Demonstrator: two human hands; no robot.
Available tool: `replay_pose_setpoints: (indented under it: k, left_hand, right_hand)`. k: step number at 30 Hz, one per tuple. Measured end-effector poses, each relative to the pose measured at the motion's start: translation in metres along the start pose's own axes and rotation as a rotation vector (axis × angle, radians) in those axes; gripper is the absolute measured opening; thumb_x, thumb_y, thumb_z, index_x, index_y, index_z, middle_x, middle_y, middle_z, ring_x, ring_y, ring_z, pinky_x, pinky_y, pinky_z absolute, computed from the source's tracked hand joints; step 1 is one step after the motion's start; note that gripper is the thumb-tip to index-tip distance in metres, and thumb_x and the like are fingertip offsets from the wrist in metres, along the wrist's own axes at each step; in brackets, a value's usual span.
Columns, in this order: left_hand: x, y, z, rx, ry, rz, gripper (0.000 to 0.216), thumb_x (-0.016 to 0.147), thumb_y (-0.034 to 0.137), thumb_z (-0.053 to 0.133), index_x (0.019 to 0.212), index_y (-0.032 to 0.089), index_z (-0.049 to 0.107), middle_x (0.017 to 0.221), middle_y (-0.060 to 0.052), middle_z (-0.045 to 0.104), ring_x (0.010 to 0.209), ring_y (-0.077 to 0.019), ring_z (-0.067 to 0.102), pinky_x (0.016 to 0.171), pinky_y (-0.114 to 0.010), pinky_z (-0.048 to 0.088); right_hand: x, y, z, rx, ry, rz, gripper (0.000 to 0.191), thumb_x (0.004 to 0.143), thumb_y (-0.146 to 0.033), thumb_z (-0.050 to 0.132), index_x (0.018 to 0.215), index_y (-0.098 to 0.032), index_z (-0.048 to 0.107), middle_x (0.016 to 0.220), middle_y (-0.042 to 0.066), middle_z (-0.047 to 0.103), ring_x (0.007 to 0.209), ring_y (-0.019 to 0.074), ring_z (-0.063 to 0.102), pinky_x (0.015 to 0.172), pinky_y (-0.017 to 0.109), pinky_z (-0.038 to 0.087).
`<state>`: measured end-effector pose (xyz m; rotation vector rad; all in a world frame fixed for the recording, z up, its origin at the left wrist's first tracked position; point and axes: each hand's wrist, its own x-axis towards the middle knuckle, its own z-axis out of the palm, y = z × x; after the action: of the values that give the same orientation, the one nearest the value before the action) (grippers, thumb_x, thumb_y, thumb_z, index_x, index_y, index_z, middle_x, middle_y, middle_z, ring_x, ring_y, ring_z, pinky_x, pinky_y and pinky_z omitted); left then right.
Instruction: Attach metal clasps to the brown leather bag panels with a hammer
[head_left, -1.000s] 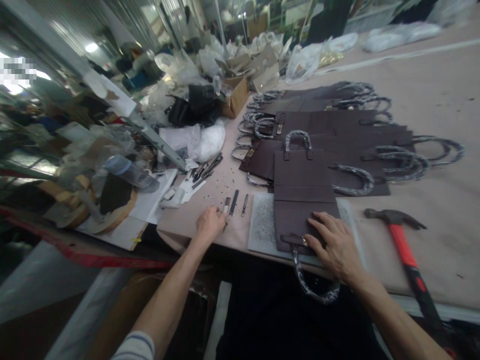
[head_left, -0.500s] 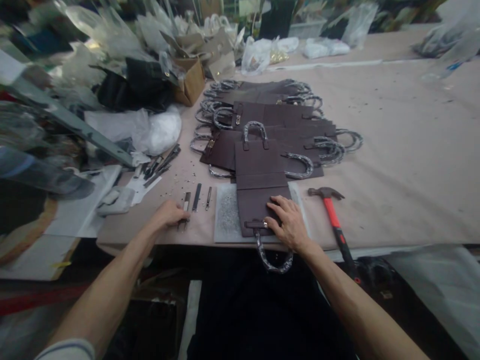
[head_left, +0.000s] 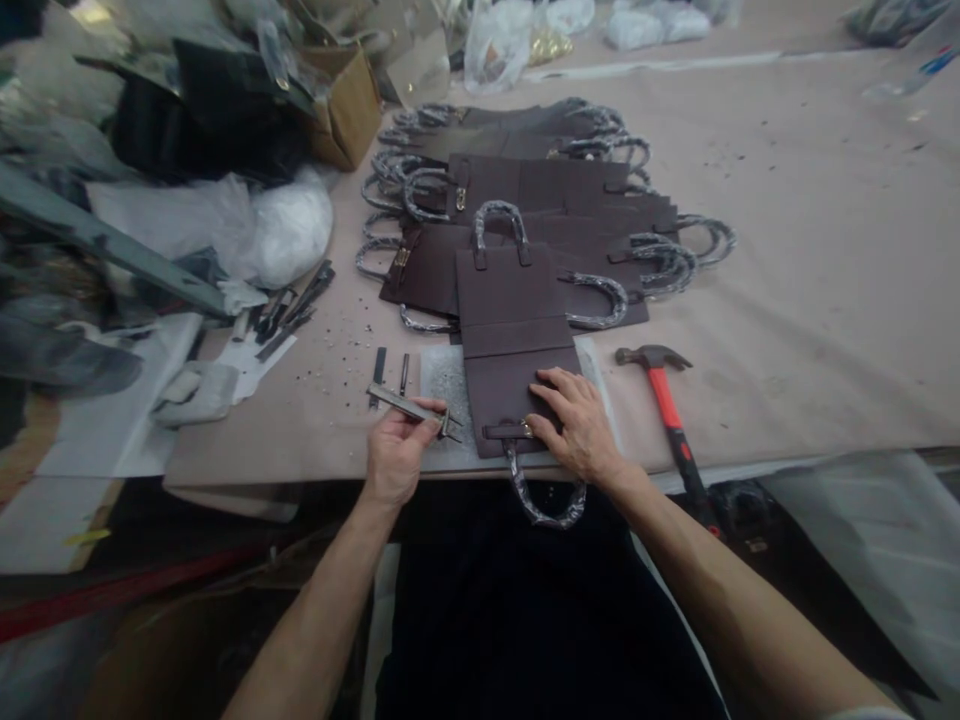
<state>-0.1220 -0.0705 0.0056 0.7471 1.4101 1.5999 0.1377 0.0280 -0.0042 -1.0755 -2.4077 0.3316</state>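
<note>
My left hand (head_left: 394,462) is closed around a flat metal tool with two thin prongs (head_left: 397,402). Its prongs point right, toward a dark brown leather bag panel (head_left: 510,290). Fingers spread, my right hand (head_left: 577,428) lies flat on the lower part of that panel. The thumb is beside a small metal fitting on a short strap (head_left: 495,433). A plastic-wrapped handle (head_left: 551,520) hangs over the table edge below the panel. Under the panel is a pale, speckled slab (head_left: 448,378).
A claw hammer (head_left: 664,395) lies to the right, its grip past the table edge. Left of the slab are a flat dark bar (head_left: 378,375) and a thin punch-like rod (head_left: 405,375). Stacked brown bag panels (head_left: 540,180) lie behind. Bags and a carton (head_left: 345,110) crowd the left.
My left hand has lifted the pronged tool off the table and brought it right, near the panel. My right hand stays on the panel. The view has tilted down somewhat.
</note>
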Motion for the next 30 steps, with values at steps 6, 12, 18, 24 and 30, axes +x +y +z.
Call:
replay_pose_setpoints:
  k: [6,12,18,24,30]
  left_hand:
    - [-0.010,-0.016,0.022,0.225,-0.190,0.309,0.010,0.088,0.022,0.072,0.097,0.019,0.068,0.113,-0.010,0.075,0.109,-0.0225,0.071,0.103,-0.043,0.055]
    - [-0.017,-0.019,0.028,0.274,-0.206,0.481,0.012,0.092,0.016,0.068,0.104,0.020,0.067,0.116,-0.009,0.073,0.110,-0.0219,0.071,0.104,-0.045,0.055]
    - [-0.021,-0.024,0.030,0.280,-0.196,0.436,0.010,0.093,0.020,0.068,0.103,0.019,0.066,0.115,-0.010,0.073,0.107,-0.0226,0.072,0.101,-0.045,0.057]
    - [-0.024,-0.028,0.029,0.346,-0.201,0.425,0.010,0.094,0.025,0.068,0.102,0.020,0.065,0.113,-0.010,0.072,0.107,-0.0235,0.071,0.103,-0.049,0.055]
    - [-0.023,-0.028,0.031,0.397,-0.203,0.487,0.009,0.095,0.024,0.066,0.102,0.020,0.063,0.111,-0.010,0.072,0.105,-0.0230,0.071,0.099,-0.047,0.057]
  right_hand:
    - [0.002,-0.001,-0.001,0.016,0.001,0.012,0.038,0.096,-0.041,0.059,0.126,-0.018,0.065,0.141,0.015,0.059,0.134,0.0355,0.050,0.112,0.056,0.040]
    - [0.002,-0.003,-0.003,0.028,-0.004,0.027,0.037,0.096,-0.039,0.060,0.125,-0.017,0.066,0.141,0.015,0.059,0.133,0.0350,0.050,0.113,0.056,0.039]
    - [0.001,-0.002,-0.002,0.038,0.000,0.034,0.038,0.095,-0.041,0.061,0.124,-0.017,0.066,0.140,0.014,0.060,0.133,0.0351,0.050,0.114,0.055,0.037]
    - [0.000,-0.001,0.000,0.062,-0.008,0.061,0.039,0.094,-0.041,0.061,0.126,-0.019,0.067,0.141,0.013,0.059,0.135,0.0344,0.049,0.116,0.056,0.035]
    - [0.001,-0.003,-0.002,0.078,-0.001,0.067,0.039,0.094,-0.041,0.061,0.125,-0.019,0.067,0.141,0.013,0.059,0.135,0.0341,0.049,0.116,0.055,0.035]
